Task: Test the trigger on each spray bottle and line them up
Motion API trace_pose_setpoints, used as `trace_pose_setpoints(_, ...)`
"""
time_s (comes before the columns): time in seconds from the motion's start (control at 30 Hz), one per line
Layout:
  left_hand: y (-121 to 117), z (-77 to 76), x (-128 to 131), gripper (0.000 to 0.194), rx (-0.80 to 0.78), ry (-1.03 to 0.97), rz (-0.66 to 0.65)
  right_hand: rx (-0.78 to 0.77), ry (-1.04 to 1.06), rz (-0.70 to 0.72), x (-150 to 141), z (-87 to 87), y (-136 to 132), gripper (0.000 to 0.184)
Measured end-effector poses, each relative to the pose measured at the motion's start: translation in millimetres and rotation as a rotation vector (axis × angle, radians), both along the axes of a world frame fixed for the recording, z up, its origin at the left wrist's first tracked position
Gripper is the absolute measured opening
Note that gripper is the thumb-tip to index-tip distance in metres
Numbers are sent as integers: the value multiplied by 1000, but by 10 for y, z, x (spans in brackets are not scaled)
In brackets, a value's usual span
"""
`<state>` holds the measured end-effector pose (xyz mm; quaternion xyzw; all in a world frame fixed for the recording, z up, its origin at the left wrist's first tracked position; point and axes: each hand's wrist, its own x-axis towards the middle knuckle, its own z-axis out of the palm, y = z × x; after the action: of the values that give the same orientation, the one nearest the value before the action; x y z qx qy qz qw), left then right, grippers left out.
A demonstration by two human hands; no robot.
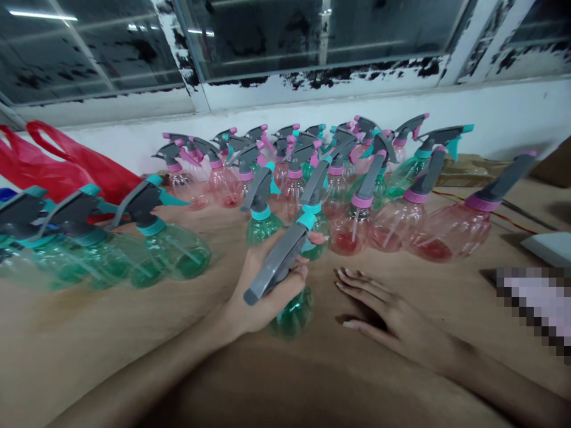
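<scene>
My left hand (263,285) is wrapped round the neck of a green spray bottle (292,315) with a grey trigger head and a turquoise nozzle that points away from me. The bottle's lower body shows below my fingers. To the right, my right hand (383,309) rests palm down near the tabletop, fingers stretched out and nothing in them. Just beyond my left hand stand another green spray bottle (261,229) and pink spray bottles (350,232) with pink collars.
Several green spray bottles (178,255) line the left side, in front of a red plastic bag (84,160). Many pink and green bottles crowd the back by the white wall (504,107). A thin cable (513,217) and a white object (551,246) lie at the right.
</scene>
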<state>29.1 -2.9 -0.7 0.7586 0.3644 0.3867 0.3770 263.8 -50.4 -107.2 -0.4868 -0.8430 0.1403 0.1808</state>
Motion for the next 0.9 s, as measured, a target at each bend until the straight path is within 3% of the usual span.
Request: trace_pose_setpoints(0.9, -1, 40, 6, 35, 4, 18, -12, 5, -2, 18, -7, 31, 0, 55)
